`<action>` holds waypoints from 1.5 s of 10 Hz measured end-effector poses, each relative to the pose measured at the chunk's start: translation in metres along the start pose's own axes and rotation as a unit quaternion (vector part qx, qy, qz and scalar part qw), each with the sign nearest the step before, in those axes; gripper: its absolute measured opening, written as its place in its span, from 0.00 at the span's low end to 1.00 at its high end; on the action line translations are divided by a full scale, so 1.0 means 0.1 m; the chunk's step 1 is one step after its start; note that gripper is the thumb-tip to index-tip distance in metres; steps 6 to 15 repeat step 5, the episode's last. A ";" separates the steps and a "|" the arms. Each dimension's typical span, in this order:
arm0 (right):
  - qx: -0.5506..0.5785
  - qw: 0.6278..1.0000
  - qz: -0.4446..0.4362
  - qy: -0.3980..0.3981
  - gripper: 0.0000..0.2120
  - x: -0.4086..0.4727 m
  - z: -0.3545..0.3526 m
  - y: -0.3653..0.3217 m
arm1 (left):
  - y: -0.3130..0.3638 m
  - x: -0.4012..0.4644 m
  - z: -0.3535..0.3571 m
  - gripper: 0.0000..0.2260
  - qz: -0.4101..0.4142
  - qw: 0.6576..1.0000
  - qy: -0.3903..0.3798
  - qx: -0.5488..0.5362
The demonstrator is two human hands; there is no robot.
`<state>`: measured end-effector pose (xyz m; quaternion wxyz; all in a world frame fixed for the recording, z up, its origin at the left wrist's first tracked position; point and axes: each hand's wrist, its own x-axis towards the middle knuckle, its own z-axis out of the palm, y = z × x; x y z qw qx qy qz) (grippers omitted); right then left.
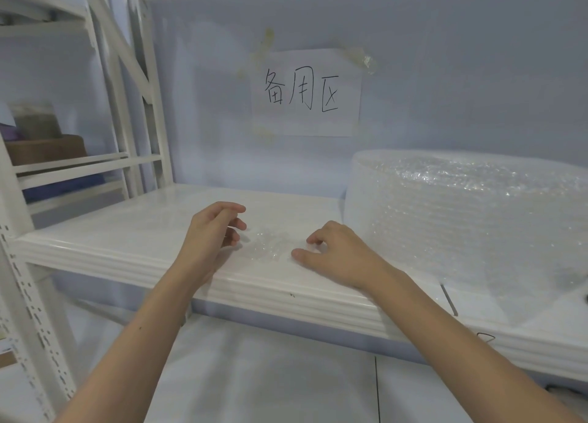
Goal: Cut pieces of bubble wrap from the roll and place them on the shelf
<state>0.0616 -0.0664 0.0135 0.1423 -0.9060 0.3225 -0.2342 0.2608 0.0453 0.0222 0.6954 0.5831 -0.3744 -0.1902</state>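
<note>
Two hands hover over a white metal shelf [133,241]. Between them lies a small bubble wrap piece [270,244], left of the bubble wrap roll [461,212]. Left hand [213,231] and right hand [334,250] have loosely curled fingers, apparently holding nothing. Flatten it gently, clear of the roll.

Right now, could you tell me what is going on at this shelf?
A person has both hands over a small piece of bubble wrap lying on the white shelf. The left hand hovers beside it with loosely curled fingers; the right hand rests its fingertips at its edge. The big roll stands to the right.
</note>
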 end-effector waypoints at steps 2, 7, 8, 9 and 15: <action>-0.006 0.999 -0.015 -0.028 0.28 0.01 -0.01 -0.03 | 0.00 -0.01 0.00 0.11 0.002 1.000 0.002 0.002; 0.040 0.999 -0.015 0.006 0.27 -0.04 -0.02 -0.04 | -0.01 -0.01 -0.01 0.11 0.009 1.000 0.009 0.000; 0.040 0.999 -0.015 0.006 0.27 -0.04 -0.02 -0.04 | -0.01 -0.01 -0.01 0.11 0.009 1.000 0.009 0.000; 0.040 0.999 -0.015 0.006 0.27 -0.04 -0.02 -0.04 | -0.01 -0.01 -0.01 0.11 0.009 1.000 0.009 0.000; 0.040 0.999 -0.015 0.006 0.27 -0.04 -0.02 -0.04 | -0.01 -0.01 -0.01 0.11 0.009 1.000 0.009 0.000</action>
